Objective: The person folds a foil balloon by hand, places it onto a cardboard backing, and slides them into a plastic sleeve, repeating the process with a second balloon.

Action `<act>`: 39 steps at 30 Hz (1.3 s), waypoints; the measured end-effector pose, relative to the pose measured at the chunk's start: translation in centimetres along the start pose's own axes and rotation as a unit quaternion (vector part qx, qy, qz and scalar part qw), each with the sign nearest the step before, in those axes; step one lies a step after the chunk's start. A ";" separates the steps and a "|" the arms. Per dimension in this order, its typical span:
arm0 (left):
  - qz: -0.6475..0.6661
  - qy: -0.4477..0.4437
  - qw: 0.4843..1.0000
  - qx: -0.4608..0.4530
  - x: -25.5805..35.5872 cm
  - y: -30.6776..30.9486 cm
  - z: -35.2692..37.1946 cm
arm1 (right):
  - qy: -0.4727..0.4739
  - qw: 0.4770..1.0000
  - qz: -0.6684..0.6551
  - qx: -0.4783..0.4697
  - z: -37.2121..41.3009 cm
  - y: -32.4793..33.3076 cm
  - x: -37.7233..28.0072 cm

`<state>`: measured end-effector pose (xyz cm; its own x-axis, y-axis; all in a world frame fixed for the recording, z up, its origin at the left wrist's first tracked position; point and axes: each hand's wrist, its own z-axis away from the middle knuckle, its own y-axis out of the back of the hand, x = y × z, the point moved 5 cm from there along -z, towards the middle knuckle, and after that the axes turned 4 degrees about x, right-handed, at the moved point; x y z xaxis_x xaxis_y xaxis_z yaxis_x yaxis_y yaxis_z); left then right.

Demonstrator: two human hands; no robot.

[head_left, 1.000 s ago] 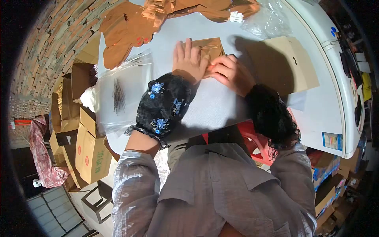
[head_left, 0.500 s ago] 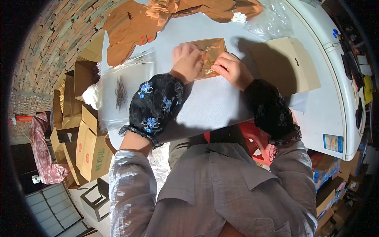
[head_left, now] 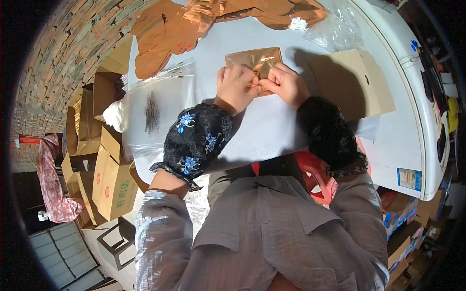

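A flat, shiny copper-coloured foil packet (head_left: 245,57) lies on the white table in front of me. My left hand (head_left: 237,88) is closed at its near edge, with thumb and fingers pinched together. Right beside it, my right hand (head_left: 290,86) pinches the same edge, thumb against curled fingers. The two thumbs nearly meet, and the fingers cover the lower middle of the packet. Large flat copper foil shapes (head_left: 167,31) spread along the far side of the table. Left of my left hand are clear plastic bags (head_left: 177,97) with a bundle of thin dark sticks (head_left: 152,111).
A tan cardboard sheet (head_left: 378,92) lies right of my hands, partly shadowed. Behind it sits crumpled clear plastic (head_left: 335,29) beside a small white wad (head_left: 298,23). Open cardboard boxes (head_left: 114,186) stand left of the table. A red stool (head_left: 315,177) shows below the table's near edge.
My left hand has moved down and right along the packet, closer to my right hand. More of the packet's far part is uncovered. The whole view has shifted slightly.
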<state>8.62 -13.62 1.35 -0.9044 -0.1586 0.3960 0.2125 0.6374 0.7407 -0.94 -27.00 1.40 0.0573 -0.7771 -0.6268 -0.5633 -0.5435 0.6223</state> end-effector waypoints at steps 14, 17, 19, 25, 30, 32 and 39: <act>-0.010 0.016 1.000 0.009 -0.3 -0.7 0.3 | 0.156 0.977 0.122 0.078 1.8 2.2 -3.2; -0.005 0.020 1.000 0.002 -0.4 -0.8 0.3 | 0.213 0.966 0.142 0.046 2.4 1.9 -3.6; 0.002 0.019 1.000 0.003 -0.4 -0.7 0.3 | 0.263 0.951 0.160 0.029 2.4 1.8 -4.1; 0.022 0.026 0.999 -0.001 -0.7 -0.7 0.4 | 0.240 0.951 0.195 -0.002 2.1 1.0 -3.7; 0.032 0.024 0.999 -0.001 -0.7 -0.5 0.3 | 0.273 0.944 0.188 0.002 2.2 1.2 -5.2; 0.033 0.022 0.999 -0.007 -0.7 -0.6 0.2 | 0.290 0.940 0.181 -0.021 2.1 1.0 -4.6; 0.018 -0.040 0.993 -0.106 0.2 1.7 -0.4 | 0.368 0.901 0.229 -0.035 2.0 0.0 -4.4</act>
<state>8.98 -12.83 2.92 -0.9195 -0.0730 0.3863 0.3106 0.4675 0.8276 -2.80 -22.92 3.21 0.3781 -0.9105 0.1674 -0.6155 -0.1121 0.7802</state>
